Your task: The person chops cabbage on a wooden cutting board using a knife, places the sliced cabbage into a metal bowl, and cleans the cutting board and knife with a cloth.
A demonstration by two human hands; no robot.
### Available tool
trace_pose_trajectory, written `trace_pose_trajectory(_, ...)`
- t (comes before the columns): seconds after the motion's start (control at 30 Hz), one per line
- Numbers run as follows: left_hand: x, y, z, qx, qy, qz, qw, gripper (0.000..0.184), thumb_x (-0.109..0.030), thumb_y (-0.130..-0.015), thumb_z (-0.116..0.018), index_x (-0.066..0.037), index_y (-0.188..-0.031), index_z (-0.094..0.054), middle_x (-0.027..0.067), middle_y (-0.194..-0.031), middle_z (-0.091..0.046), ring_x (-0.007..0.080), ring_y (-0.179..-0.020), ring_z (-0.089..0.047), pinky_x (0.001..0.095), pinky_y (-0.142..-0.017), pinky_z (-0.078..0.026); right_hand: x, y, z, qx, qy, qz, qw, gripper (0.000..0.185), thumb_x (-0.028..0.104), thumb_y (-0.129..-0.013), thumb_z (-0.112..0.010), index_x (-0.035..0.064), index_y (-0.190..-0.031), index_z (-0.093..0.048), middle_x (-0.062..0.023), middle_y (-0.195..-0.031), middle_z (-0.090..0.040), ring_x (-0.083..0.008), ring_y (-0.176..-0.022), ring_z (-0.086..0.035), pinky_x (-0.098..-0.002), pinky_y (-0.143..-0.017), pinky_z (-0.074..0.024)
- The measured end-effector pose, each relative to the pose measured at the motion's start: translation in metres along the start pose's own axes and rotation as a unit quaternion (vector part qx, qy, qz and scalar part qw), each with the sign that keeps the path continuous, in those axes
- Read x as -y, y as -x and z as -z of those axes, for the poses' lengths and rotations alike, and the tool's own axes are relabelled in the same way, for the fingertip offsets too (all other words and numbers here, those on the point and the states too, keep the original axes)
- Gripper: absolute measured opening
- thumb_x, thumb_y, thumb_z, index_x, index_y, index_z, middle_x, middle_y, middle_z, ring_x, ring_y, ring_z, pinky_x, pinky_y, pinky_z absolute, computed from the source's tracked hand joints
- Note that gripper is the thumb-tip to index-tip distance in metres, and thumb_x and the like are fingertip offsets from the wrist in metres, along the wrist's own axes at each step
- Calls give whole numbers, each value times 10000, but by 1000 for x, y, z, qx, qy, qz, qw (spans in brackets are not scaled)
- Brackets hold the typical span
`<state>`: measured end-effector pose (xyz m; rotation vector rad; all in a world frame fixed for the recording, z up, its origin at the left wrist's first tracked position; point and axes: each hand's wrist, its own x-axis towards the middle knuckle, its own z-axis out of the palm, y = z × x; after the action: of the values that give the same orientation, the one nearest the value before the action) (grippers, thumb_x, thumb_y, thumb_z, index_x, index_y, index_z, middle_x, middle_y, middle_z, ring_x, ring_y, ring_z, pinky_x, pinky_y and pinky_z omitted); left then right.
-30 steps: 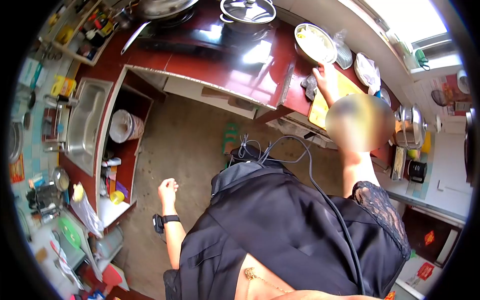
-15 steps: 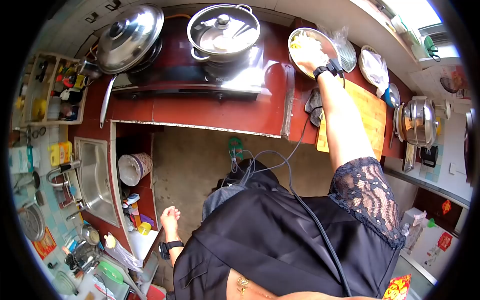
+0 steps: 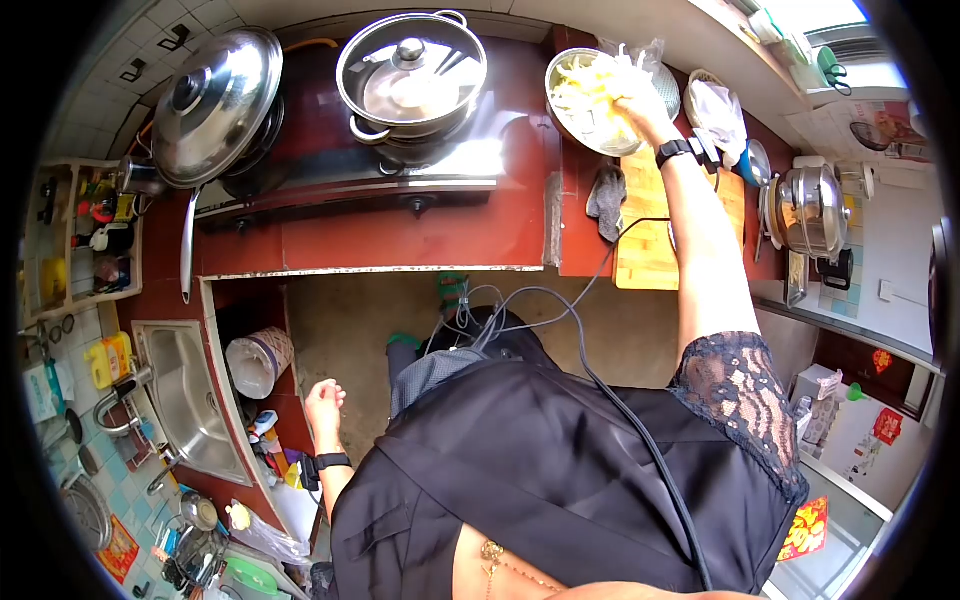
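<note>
My right hand is at the right side of a bowl, closed on a clump of pale yellow-white strips. More of the strips lie in the bowl below it. My left hand hangs low over the floor, fingers curled, with nothing visible in it. Just below the bowl, a grey cloth lies on the red counter beside a wooden cutting board. My right forearm passes over the board.
A lidded pot and a lidded pan stand on the stove at the left. Stacked steel pots are at the right. A steel sink lies far left. Dark cables hang across my front.
My right hand has gone from the board area into the bowl and now holds strips raised at its right side. The view has shifted, showing more of the stove.
</note>
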<state>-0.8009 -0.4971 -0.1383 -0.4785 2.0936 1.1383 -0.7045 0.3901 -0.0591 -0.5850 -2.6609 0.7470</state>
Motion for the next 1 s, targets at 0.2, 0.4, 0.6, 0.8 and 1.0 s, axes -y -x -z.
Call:
trace_pose_trajectory(0.2, -18, -2, 2, 2, -8, -10, 1000, 203, -139, -1041, -610, 17, -1132, -703, 69, -939, -728, 118, -775, -700, 225, -659, -547, 12, -2, -19, 19, 160, -75, 984, 462, 185, -810, -749, 7, -1232, -686, -189, -1177, -731, -291, -1081, -687, -352, -958, -535)
trace_pose_trajectory(0.4, 14, -1, 26, -32, 35, 17, 999, 183, -146, -1037, -619, -9, -1117, -710, 72, -933, -736, 131, -764, -710, 234, -655, -558, 4, -2, -16, -16, 94, -39, 995, 464, 255, -847, -748, 47, -1258, -693, -204, -1171, -735, -317, -1066, -704, -381, -946, -543)
trace_pose_trajectory(0.6, 75, 1, 67, -76, 118, 44, 989, 156, -151, -1030, -638, -12, -1066, -699, 53, -851, -708, 123, -698, -682, 249, -603, -551, 56, 6, 0, -117, 109, -127, 979, 195, 179, -906, -606, 94, -1024, -735, -198, -1023, -734, -377, -1010, -697, -441, -904, -541)
trace_pose_trajectory(0.8, 102, 41, 113, -162, 326, -43, 930, 147, -130, -1011, -659, -11, -1086, -699, 57, -931, -703, 173, -839, -698, 336, -811, -618, -5, 4, 3, -23, 129, 57, 990, 513, 175, -920, -524, 110, -1418, -629, -158, -1007, -770, -252, -748, -674, -412, -673, -535)
trace_pose_trajectory(1.0, 153, 82, 248, -408, 384, -7, 828, 117, -56, -965, -644, 3, -1054, -692, 69, -822, -708, 151, -644, -690, 275, -536, -545, 37, 8, -18, 21, -123, -211, 970, 396, 207, -1014, -556, 34, -1360, -644, -148, -1330, -680, -284, -1235, -634, -405, -1036, -506)
